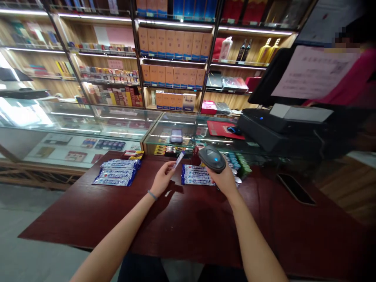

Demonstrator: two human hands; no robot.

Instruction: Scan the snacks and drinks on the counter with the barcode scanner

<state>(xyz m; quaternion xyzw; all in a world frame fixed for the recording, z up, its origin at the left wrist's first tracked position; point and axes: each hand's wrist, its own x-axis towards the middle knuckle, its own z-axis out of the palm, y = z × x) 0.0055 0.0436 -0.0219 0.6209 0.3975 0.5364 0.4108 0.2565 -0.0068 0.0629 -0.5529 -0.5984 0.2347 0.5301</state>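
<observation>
You had the scanner in your right hand, fingers apparently wrapped round its grip, though its bulky head hid part of them and I could not tell how tightly they were closed. Your left hand, just left of the scanner, was nearly closed, thumb and fingers pinching a slim packet near its lower end. That light hold probably served to leave most of the wrapper uncovered, and the free end tilted up and over towards the scanner.

One group of packets lay flat on the surface, just left of the scanner and partly hidden by it. Another pile of packets lay well left of the scanner, overlapping, perhaps set apart so the two groups would not mix (both showed blue and silver wrappers). Small containers were bunched just right of the scanner, while a phone rested farther right of it, presumably there to be clear of your forearms
</observation>
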